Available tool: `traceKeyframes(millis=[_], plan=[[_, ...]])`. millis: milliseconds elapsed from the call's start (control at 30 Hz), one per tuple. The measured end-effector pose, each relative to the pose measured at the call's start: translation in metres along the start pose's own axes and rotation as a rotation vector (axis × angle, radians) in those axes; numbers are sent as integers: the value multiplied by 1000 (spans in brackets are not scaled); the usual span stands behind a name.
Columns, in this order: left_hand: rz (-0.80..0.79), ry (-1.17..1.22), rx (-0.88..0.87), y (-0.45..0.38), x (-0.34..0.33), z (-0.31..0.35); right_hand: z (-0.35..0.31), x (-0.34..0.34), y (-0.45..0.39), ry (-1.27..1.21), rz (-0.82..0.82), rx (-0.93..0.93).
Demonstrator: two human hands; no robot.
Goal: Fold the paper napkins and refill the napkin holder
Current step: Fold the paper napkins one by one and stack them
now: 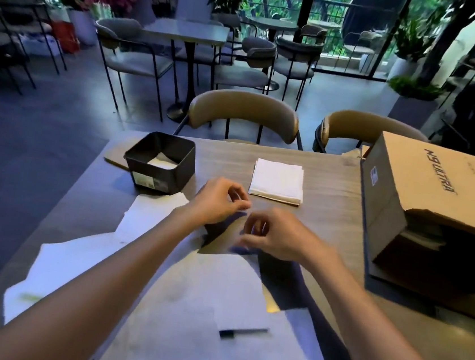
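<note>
My left hand [219,201] and my right hand [271,234] hover close together over the middle of the wooden table [332,190]. Each has thumb and forefinger pinched, and I see nothing clear between the fingers, only a bluish blur. Unfolded white napkins [212,289] lie spread under my forearms, reaching toward the table's near left. A neat stack of folded napkins [277,181] rests just beyond my hands. The black square napkin holder [160,168] stands at the far left with some white napkins low inside.
A large cardboard box [423,201] lies on its side along the right of the table. A black pen [242,333] rests on the near napkins. Two tan chairs [243,115] stand at the far edge, with more café tables and chairs beyond.
</note>
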State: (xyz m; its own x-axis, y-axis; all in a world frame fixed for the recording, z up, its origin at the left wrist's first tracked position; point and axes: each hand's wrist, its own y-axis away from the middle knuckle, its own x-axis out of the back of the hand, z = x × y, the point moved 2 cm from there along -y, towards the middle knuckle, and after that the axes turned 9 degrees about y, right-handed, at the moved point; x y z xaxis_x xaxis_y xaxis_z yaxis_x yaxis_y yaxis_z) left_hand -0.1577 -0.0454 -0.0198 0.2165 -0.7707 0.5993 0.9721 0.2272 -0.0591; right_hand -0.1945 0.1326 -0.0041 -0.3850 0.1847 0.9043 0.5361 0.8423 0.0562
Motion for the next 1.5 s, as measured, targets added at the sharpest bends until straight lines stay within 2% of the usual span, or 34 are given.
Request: traceKeyframes(millis=[67, 233, 367, 533, 633, 700, 867, 1100, 1233, 1367, 1500], plan=[[-30, -8, 22, 16, 0, 1, -12, -8, 12, 51, -77, -6], [-178, -1, 22, 56, 1, 7, -23, -14, 28, 222, -46, -57], [-246, 13, 27, 79, 9, 12, -22, 3, 38, 180, 114, -62], [-169, 235, 58, 92, 22, 15, -30, 39, 49, -17, 437, -60], [-38, 478, 5, 96, 30, 28, -32, 47, 53, -248, 491, -133], [26, 529, -21, 96, 33, 35, -29, 47, 54, -346, 488, -183], [1, 538, -18, 90, 31, 38, -16, 40, 51, -412, 479, -219], [223, 552, -3, 56, 24, 22, 19, 40, 30, -355, 452, -296], [204, 476, 47, 23, 14, 16, 47, 49, 3, -401, 528, -367], [184, 496, 132, -20, 5, 14, 83, 56, -32, -382, 632, -448], [186, 456, 188, -65, -8, 9, 116, 58, -68, -348, 631, -492]])
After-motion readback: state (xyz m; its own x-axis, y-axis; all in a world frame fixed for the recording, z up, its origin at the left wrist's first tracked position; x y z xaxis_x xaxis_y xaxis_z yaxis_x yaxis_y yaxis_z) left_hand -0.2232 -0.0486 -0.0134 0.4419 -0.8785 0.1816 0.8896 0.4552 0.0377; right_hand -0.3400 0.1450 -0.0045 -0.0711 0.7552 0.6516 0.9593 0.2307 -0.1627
